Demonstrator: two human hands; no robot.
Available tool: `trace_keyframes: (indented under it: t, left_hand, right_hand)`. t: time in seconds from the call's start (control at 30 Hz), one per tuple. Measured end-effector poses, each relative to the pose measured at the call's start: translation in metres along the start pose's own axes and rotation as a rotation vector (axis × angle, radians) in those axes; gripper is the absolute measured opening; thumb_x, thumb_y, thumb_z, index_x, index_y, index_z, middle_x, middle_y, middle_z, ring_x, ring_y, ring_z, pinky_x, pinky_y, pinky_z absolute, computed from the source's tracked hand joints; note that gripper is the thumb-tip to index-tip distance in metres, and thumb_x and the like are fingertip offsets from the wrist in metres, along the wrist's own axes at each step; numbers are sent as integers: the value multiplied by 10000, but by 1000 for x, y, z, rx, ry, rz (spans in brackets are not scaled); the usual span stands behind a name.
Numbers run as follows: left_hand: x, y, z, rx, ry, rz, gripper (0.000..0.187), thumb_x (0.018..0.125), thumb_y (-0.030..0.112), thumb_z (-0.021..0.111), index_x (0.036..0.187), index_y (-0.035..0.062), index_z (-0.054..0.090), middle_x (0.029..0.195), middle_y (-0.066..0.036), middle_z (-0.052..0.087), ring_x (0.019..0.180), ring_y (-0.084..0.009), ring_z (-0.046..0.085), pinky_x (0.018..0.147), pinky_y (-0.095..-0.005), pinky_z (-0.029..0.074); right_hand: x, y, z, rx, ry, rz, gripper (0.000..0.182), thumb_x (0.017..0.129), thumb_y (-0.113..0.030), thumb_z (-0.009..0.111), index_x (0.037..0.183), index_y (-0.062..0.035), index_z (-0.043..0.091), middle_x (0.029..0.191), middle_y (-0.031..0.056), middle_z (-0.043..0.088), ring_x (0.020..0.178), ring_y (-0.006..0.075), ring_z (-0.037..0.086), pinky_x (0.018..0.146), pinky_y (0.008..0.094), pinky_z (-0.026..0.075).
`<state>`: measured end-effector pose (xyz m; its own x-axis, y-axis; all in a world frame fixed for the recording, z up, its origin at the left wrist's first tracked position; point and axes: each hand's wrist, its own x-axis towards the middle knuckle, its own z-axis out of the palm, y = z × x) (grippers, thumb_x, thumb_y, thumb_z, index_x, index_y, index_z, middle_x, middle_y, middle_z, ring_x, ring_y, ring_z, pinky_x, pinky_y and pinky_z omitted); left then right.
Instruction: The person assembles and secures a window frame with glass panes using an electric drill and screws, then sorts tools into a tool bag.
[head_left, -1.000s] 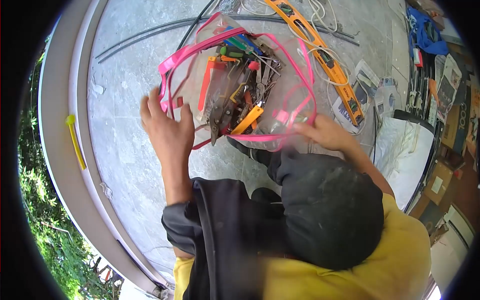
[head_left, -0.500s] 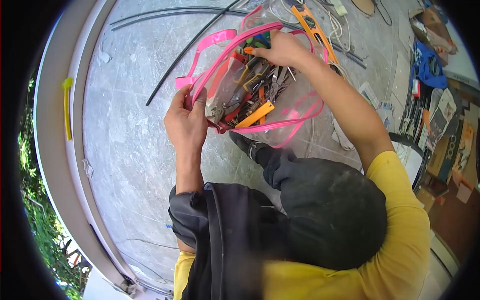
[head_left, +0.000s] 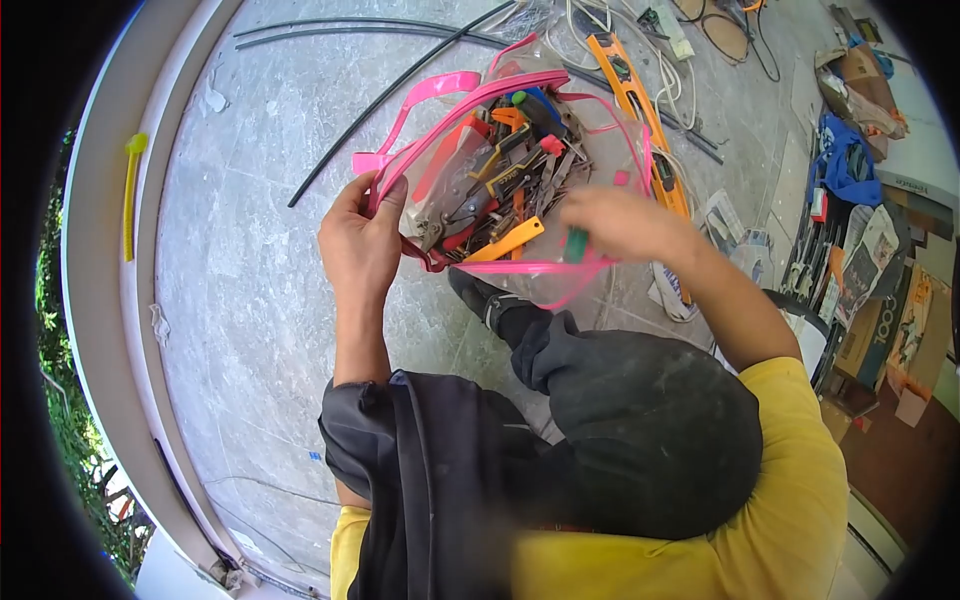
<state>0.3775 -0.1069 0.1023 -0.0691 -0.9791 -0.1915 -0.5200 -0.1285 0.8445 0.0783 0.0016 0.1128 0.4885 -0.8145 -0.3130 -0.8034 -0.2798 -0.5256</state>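
Observation:
A clear plastic bag with pink trim [head_left: 520, 268] stands open on the floor in front of me, full of hand tools. My left hand [head_left: 357, 240] is closed on its pink edge at the left, thumb over the trim. Over the bag's right side is my right hand [head_left: 625, 228], smeared by motion, with a small green object [head_left: 576, 244] under its fingers; its kind cannot be made out. Among the tools lie a yellow-orange handle [head_left: 508, 240], pliers [head_left: 560, 165] and a red-ended tool [head_left: 552, 146]. Deeper contents are hidden.
An orange spirit level [head_left: 628, 90] lies along the bag's right side. Black tubing [head_left: 380, 102] and white cable [head_left: 672, 75] are on the grey tiled floor. Cardboard boxes [head_left: 885, 320] and a blue bag [head_left: 850, 165] are at the right. My shoe [head_left: 478, 292] is just below the bag.
My right hand has come out from the bag's far end toward me and to the right, a green object now at its fingers. My left hand keeps hold of the edge.

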Motion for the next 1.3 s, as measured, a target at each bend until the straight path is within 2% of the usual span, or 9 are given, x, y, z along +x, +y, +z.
trace_keyframes:
  t: [0.23,0.3,0.53,0.67,0.83,0.93,0.97,1.2,1.3]
  left_hand:
    - [-12,23,7,-60,-78,-9,381,884,321,735,1066,-12,720,748,-75,709,604,-127,627,610,-285,494]
    - [-17,36,10,-77,-96,-4,357,893,307,730,1042,-18,724,737,-73,707,588,-116,617,602,-279,491]
    - [-6,28,0,-280,36,-30,269,913,208,735,1007,-44,730,747,-23,675,639,-48,546,549,-214,423]
    - [-6,35,-9,-191,-17,-78,283,937,172,714,1068,-78,695,874,-84,717,790,-109,657,721,-237,515]
    - [-10,28,-1,-154,12,-7,328,871,267,738,1022,-23,732,675,-48,676,595,-92,603,552,-271,451]
    - [-9,29,-2,-157,12,-17,336,866,268,743,1029,-25,731,680,-50,680,608,-98,611,567,-274,457]
    - [-12,42,-6,-120,-31,-74,283,919,149,729,1082,-79,694,878,-85,724,782,-98,658,706,-227,508]
    - [-18,41,-3,-147,-20,-13,355,843,285,749,1028,-17,733,747,-100,725,663,-142,675,635,-294,510]
    - [-28,59,-2,-96,-156,-25,227,923,99,702,1060,-81,679,861,-94,727,735,-101,660,635,-261,536]
  right_hand:
    - [84,-16,-16,-140,348,-180,212,830,-112,594,1003,3,638,1089,174,646,1045,369,625,897,448,511]
    - [132,-37,-31,-219,-91,-63,330,851,-211,594,1123,-30,641,1152,166,650,1097,346,607,947,442,481]
    - [151,-30,7,-369,-48,-21,543,867,-529,556,1196,-111,665,1206,154,639,1211,318,559,1045,516,360]
    - [118,-15,-2,-373,22,17,568,854,-540,577,1206,-101,650,1198,159,637,1208,329,554,1022,527,372]
    - [93,14,6,-251,278,-270,417,801,-285,666,1147,-55,628,1117,125,645,1115,345,594,952,489,443]
    - [87,-4,-15,-1,-40,-101,338,738,-129,668,1056,-39,594,1043,132,626,1041,357,602,892,462,469]
    - [83,-5,-15,4,-42,-107,338,738,-129,668,1056,-39,594,1043,132,626,1041,357,602,892,462,469]
    - [35,7,-20,71,-31,-212,370,674,22,632,1030,-43,555,1025,129,607,979,363,591,838,455,460]
    - [32,3,-27,54,-39,-163,329,686,15,618,1005,-50,569,985,130,621,995,349,597,840,438,459]
